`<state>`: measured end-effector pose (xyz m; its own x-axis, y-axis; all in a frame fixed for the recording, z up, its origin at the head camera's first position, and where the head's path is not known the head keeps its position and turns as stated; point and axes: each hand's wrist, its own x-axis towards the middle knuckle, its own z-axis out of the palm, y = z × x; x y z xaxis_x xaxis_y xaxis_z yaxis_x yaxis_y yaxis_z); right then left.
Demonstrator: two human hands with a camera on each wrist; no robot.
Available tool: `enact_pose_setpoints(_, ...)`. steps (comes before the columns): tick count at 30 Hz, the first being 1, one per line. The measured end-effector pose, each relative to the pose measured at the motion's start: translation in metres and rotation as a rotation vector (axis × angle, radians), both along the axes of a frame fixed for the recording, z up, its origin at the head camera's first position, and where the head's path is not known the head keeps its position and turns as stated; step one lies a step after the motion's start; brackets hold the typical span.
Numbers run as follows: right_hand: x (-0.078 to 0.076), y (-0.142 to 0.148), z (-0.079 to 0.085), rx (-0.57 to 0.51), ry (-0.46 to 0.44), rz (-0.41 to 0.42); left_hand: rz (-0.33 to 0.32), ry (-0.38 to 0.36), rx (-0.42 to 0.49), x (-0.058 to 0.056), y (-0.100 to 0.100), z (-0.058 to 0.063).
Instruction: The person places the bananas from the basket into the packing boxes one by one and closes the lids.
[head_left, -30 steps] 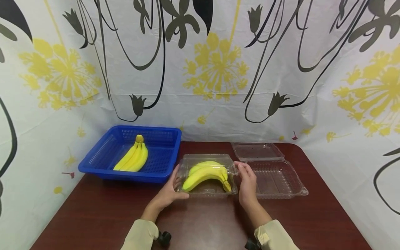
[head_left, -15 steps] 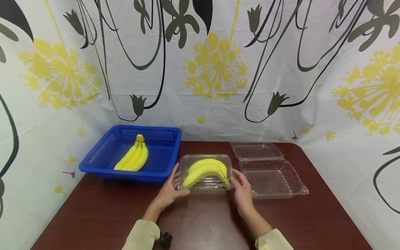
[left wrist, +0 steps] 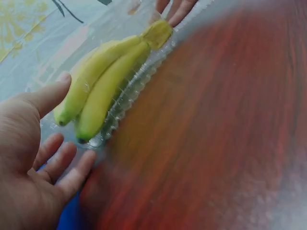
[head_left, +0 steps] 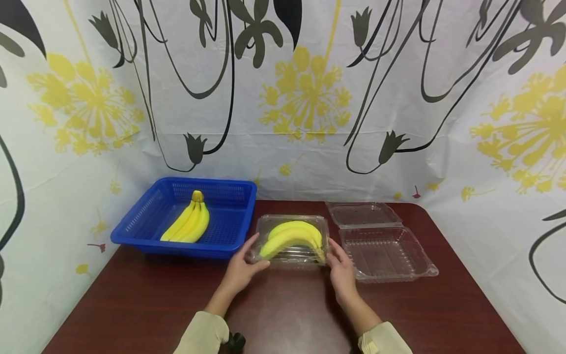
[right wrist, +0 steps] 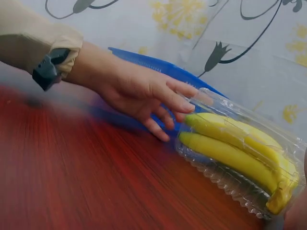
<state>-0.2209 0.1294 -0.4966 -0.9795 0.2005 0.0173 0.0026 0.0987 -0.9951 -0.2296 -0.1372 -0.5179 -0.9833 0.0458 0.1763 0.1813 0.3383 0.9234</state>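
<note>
The clear box (head_left: 294,254) sits between the 2 hands at the middle of the desk (head_left: 292,314), its lid down; whether the rim is snapped all round, I cannot tell. The left hand (head_left: 240,270) has its fingers spread apart, its thumb touching the box's left end. The right hand (head_left: 343,276) has its fingers against the other end; whether they clamp or only press, I cannot tell. Both ends want equal, gentle support, since thin plastic would likely buckle under a squeeze. Handling it level should stop the 2 bananas (head_left: 292,238) inside from sliding, stem towards the right.

Around it, the largest thing is the patterned cloth (head_left: 247,162) behind the desk. A blue basket (head_left: 227,206) stands near the left hand and could crowd a leftward move. An open box (head_left: 376,250) lies just beside the right hand, the likeliest snag. The bunch of 3 bananas (head_left: 190,219) lies in the basket, out of the way.
</note>
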Motion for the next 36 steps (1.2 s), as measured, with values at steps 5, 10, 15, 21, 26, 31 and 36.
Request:
enact_pose_setpoints(5, -0.004, 0.003, 0.002, 0.069, 0.008, -0.025, -0.043, -0.051, 0.072, -0.001, 0.001, 0.008)
enact_pose_setpoints(10, -0.005, 0.005, 0.005, 0.060, -0.006, -0.027, -0.053, -0.184, 0.234, -0.002, 0.001, 0.011)
enact_pose_setpoints(15, -0.007, 0.006, 0.007, 0.039, -0.042, -0.021, -0.043, -0.257, 0.330, -0.004, 0.002, 0.013)
enact_pose_setpoints(21, -0.010, 0.008, 0.007, -0.031, -0.071, -0.006, -0.034, -0.315, 0.372, -0.003, 0.003, 0.017)
enact_pose_setpoints(26, -0.010, 0.008, 0.007, -0.034, -0.085, 0.006, -0.002, -0.354, 0.379, -0.003, 0.005, 0.023)
enact_pose_setpoints(31, -0.010, 0.009, 0.009, -0.058, -0.114, 0.023, 0.011, -0.387, 0.380, -0.003, 0.007, 0.027)
enact_pose_setpoints(36, -0.008, 0.009, 0.011, -0.071, -0.137, 0.041, 0.044, -0.387, 0.397, -0.001, 0.012, 0.029)
